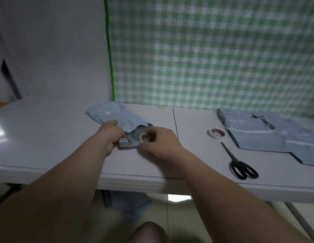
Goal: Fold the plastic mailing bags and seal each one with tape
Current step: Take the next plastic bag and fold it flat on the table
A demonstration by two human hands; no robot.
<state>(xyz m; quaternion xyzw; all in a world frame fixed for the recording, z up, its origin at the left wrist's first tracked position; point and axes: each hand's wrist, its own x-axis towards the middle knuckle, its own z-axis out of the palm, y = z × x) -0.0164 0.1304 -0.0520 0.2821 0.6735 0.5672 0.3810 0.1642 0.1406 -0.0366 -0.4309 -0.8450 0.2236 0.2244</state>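
left hand: fingers curled, gripping folded end of mailing bag at mid-table | right hand: fingers pinching tape roll at that fold | right side: spare tape roll; scissors; bag stack

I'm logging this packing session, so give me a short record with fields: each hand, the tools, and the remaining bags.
left hand: grips the folded end of a mailing bag
right hand: holds a tape roll by that bag
spare tape roll: flat on the table, right of the hands
scissors: closed, tip beside the spare roll
other bags: piled flat at the table's right end
rubber band: near the back edge
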